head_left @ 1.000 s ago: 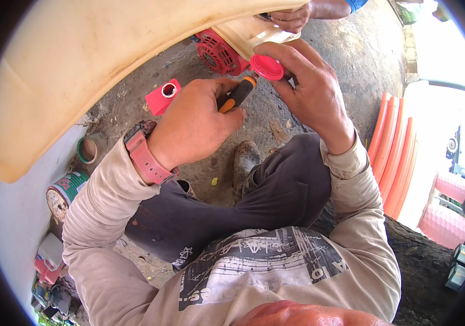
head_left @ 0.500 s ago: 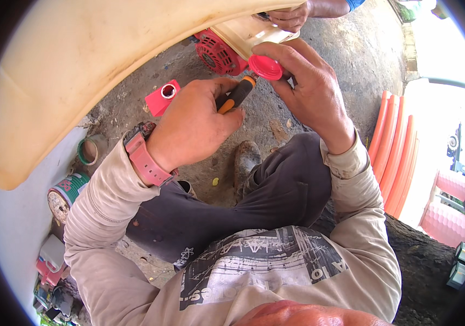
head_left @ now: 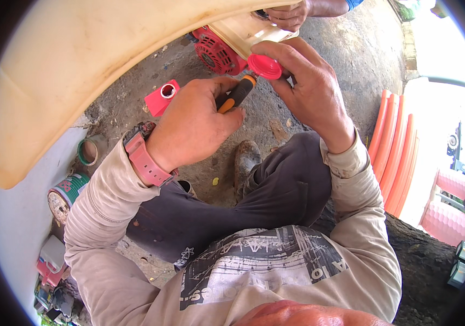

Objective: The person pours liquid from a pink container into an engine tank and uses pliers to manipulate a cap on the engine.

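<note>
My left hand (head_left: 200, 122) is closed round a black and orange tool handle (head_left: 236, 95), which slants up to the right. My right hand (head_left: 314, 92) pinches a round red plastic cap (head_left: 265, 64) by its edge; the tool's far end meets the cap's lower left, its tip too small to make out. Behind the cap sit a red slotted engine housing (head_left: 216, 51) and a cream container (head_left: 248, 30). On the ground beside my left hand lies a red box-like part (head_left: 156, 100) with a round opening.
A large cream shell (head_left: 53, 70) overhangs the upper left. A co-worker's hand (head_left: 286, 16) rests at the container. A green can (head_left: 66, 195) and a green ring (head_left: 88, 151) lie left. Several orange pipes (head_left: 392, 152) stand right; a dark log (head_left: 417, 250) is at lower right.
My right hand and the red cap have shifted very slightly up and to the left over the last second. My grip on the tool looks the same.
</note>
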A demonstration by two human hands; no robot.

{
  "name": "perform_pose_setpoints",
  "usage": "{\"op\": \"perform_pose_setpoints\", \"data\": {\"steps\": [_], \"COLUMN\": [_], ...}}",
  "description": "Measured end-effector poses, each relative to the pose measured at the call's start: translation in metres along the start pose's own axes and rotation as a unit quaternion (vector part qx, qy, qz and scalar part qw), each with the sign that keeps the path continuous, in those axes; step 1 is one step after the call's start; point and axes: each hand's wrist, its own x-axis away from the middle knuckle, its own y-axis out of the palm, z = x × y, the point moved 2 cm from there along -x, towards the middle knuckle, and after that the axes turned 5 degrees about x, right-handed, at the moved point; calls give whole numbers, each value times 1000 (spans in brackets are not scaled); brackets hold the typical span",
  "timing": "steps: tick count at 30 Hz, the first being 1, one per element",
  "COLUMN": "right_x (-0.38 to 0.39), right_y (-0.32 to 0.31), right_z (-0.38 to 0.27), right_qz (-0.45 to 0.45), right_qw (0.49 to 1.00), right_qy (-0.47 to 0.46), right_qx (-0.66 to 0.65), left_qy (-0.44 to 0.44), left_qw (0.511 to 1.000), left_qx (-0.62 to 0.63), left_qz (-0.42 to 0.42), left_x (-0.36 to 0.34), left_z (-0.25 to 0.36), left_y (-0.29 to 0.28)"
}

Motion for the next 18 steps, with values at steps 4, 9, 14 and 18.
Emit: {"op": "perform_pose_setpoints", "data": {"steps": [4, 9, 14, 18], "right_x": [0, 0, 0, 0], "right_y": [1, 2, 2, 2], "right_z": [1, 2, 3, 3], "right_qz": [6, 5, 7, 8], "right_qw": [1000, 1000, 1000, 1000], "right_qy": [-5, -5, -5, 2], "right_qx": [-2, 0, -6, -19], "left_qy": [-2, 14, 5, -1], "left_qw": [1000, 1000, 1000, 1000], "left_qx": [0, -12, -19, 8], "left_qz": [2, 4, 6, 4], "left_x": [0, -2, 0, -1], "left_z": [0, -4, 1, -2], "left_y": [0, 0, 0, -1]}}
